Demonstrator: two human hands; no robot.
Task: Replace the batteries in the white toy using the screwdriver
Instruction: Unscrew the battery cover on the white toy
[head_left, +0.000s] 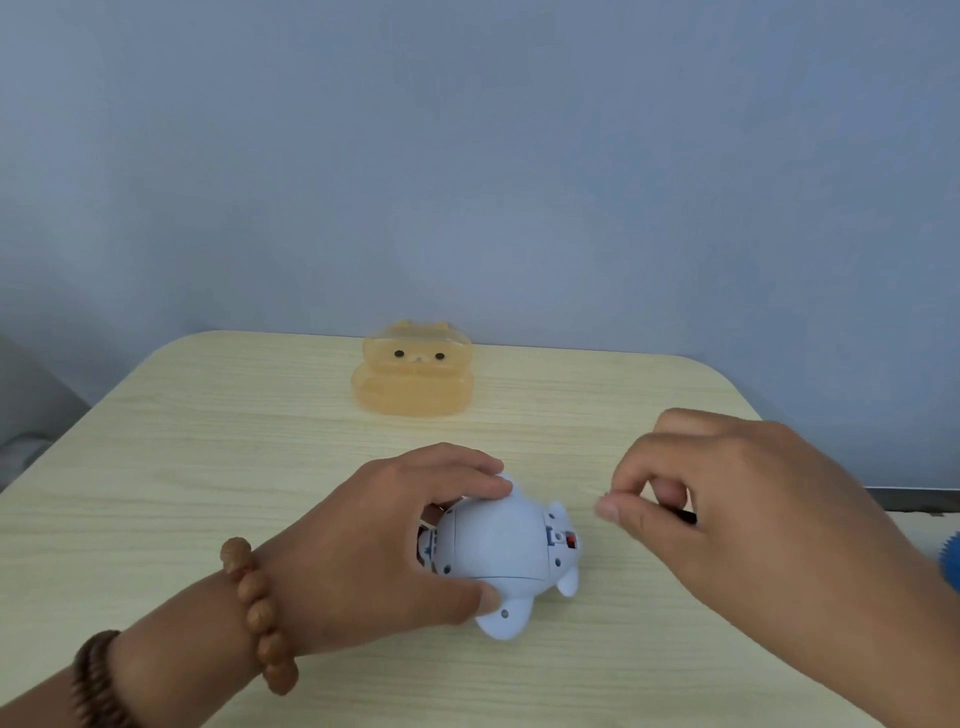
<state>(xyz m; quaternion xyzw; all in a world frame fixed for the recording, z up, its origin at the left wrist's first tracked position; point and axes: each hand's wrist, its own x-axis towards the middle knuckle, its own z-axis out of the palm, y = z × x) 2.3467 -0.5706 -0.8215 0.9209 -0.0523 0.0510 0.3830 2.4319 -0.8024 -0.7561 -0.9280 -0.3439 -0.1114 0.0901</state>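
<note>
The white toy (511, 545) lies underside up on the table, near its middle front. A small panel with a red switch (570, 542) shows at its right end. My left hand (384, 545) grips the toy from the left, fingers over its far side and thumb on its near side. My right hand (737, 514) hovers just right of the toy with thumb and forefinger pinched together; a tiny dark speck (605, 492) sits at the pinch. A thin dark tool, seemingly the screwdriver (687, 516), pokes out from under the curled fingers; most of it is hidden.
A translucent orange cat-shaped box (413, 379) stands at the far edge of the light wooden table (208, 441). A blue object (951, 561) peeks in at the right edge of view. A plain wall rises behind the table.
</note>
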